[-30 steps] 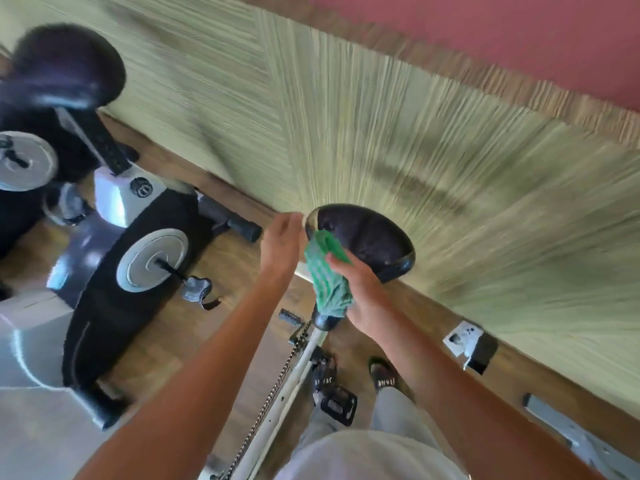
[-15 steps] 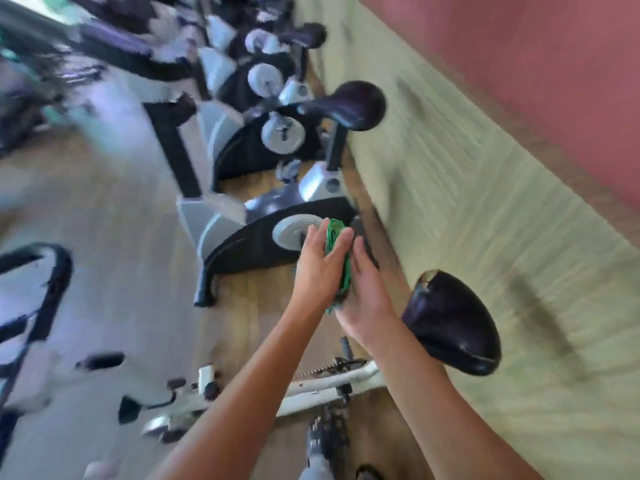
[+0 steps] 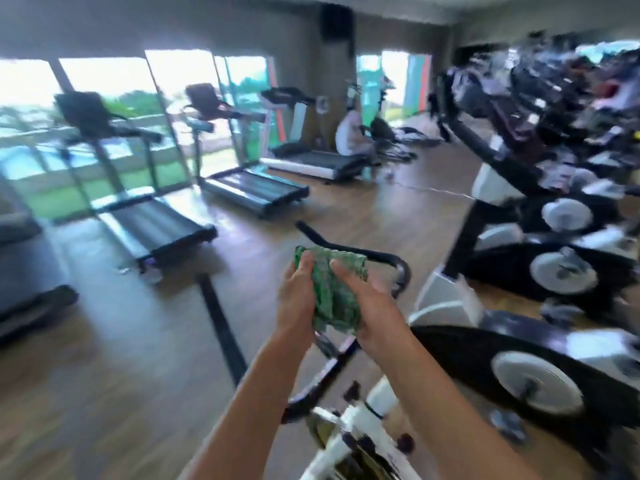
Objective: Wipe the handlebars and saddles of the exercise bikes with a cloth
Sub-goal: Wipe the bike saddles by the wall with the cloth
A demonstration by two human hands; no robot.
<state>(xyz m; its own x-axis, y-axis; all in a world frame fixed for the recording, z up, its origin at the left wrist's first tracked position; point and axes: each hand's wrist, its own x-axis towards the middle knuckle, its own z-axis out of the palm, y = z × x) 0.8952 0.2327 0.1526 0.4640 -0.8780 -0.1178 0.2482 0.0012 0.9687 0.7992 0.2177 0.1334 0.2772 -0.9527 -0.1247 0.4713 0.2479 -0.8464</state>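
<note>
Both hands, left hand (image 3: 298, 299) and right hand (image 3: 372, 306), grip the bunched cloth (image 3: 332, 292) above the white bike's handlebar (image 3: 388, 259). Handlebar not yet touched; row of bikes (image 3: 540, 271) probably left.

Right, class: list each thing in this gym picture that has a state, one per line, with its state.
Green cloth: bunched up, held between both hands.
Left hand: grip curled round the cloth.
Right hand: grip curled round the cloth.
Black handlebar: bare, beyond the hands; contact with the cloth unclear.
Treadmills: belts empty, nobody on them.
Exercise bikes on the right: unoccupied, blurred.
</note>
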